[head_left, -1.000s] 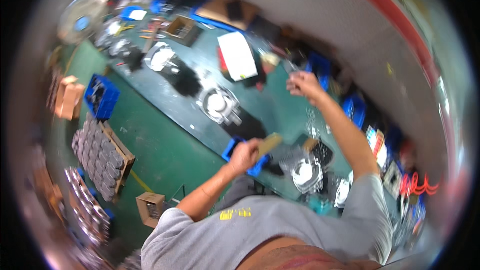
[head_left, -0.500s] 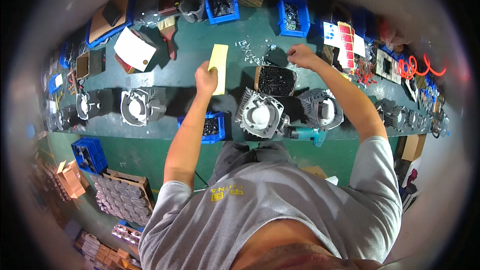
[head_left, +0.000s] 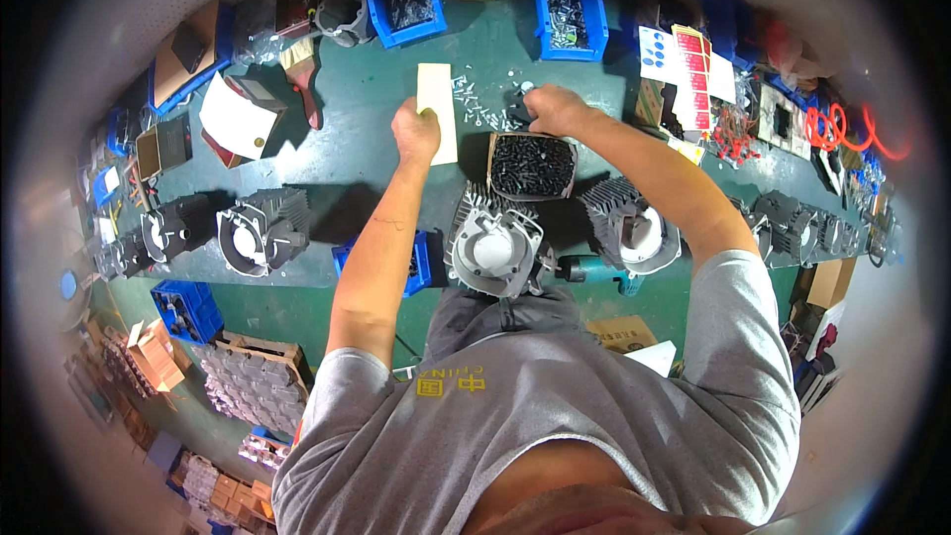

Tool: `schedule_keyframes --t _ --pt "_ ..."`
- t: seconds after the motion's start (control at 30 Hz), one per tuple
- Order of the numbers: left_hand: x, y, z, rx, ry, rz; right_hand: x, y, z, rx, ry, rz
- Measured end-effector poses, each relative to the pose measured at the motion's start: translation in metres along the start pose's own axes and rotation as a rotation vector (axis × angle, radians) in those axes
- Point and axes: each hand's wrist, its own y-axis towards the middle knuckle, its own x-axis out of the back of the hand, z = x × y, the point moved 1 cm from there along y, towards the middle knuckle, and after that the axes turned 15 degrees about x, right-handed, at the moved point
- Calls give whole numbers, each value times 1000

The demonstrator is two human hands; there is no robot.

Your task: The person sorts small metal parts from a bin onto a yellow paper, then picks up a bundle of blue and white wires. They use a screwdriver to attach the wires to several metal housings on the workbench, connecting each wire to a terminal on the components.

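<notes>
Grey finned housings sit nearest the person at the front edge of the green workbench (head_left: 337,173): one round motor housing (head_left: 493,243) directly below the chest, another housing (head_left: 634,228) just to its right, with a teal power tool (head_left: 594,269) lying between them. Just beyond the first housing stands an open box of black screws (head_left: 532,165). Above it, the right hand (head_left: 555,109) rests with fingers curled down over a scatter of loose screws (head_left: 480,104) on the bench; whether it pinches one I cannot tell. Left of that scatter, the left hand (head_left: 416,131) is clenched on the lower edge of a pale cardboard strip (head_left: 437,109), which lies flat on the bench and reaches away from the person. Farther back, two blue bins (head_left: 567,0) of small parts line the rear of the bench.
</notes>
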Motion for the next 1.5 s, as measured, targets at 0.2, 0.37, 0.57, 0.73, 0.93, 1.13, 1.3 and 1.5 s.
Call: schedule_keyframes --t 0.2,0.37,0.57,0.73,0.93,1.13,1.3,1.5 --pt "-28 3 -32 -97 7 38 3 0 1 58 57 -29" --pt "-48 0 -58 -125 22 103 8 0 0 38 130 -140" --pt "-13 0 -48 -47 136 50 21 -27 -1 24 152 -227" --pt "13 -20 -46 64 327 61 13 -37 -8 328 37 -111" --pt "4 -19 -38 117 269 50 12 -16 -3 407 -89 -43" --pt "-25 -11 -44 93 113 103 7 7 8 422 -45 -111" --pt "-38 4 -53 18 12 79 10 31 17 348 -11 -248" --pt "-33 25 -62 -33 -74 33 25 21 17 323 46 -398"
